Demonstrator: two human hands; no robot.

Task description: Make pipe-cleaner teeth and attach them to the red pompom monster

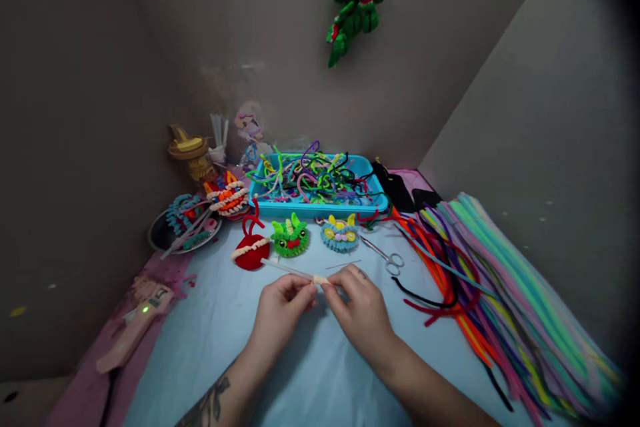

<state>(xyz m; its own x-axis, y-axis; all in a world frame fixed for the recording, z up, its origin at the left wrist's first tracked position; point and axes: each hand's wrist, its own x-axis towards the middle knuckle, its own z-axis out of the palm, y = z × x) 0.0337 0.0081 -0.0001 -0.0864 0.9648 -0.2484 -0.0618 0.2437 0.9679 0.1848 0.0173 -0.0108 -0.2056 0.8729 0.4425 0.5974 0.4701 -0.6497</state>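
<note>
Pinched in the fingers of my left hand (286, 303) is a thin whitish stick (290, 269) that slants up to the left. A short cream fuzzy piece (320, 279), seemingly pipe cleaner wound round the stick's near end, sits between my two hands. The thumb and fingers of my right hand (357, 300) are closed on that cream piece. Just beyond lie a red pipe-cleaner shape (253, 252) with a cream coiled band, a green pipe-cleaner creature head (291, 237) and a blue one (340, 233) with yellow ears. Small scissors (384, 256) rest right of them.
A blue tray (320, 210) of pipe-cleaner scraps stands at the back. Long pipe cleaners (505, 287) spread along the right. At left are a metal bowl (163, 233) and a pink hot-glue gun (137, 330). Green ornaments (357, 3) hang on the wall.
</note>
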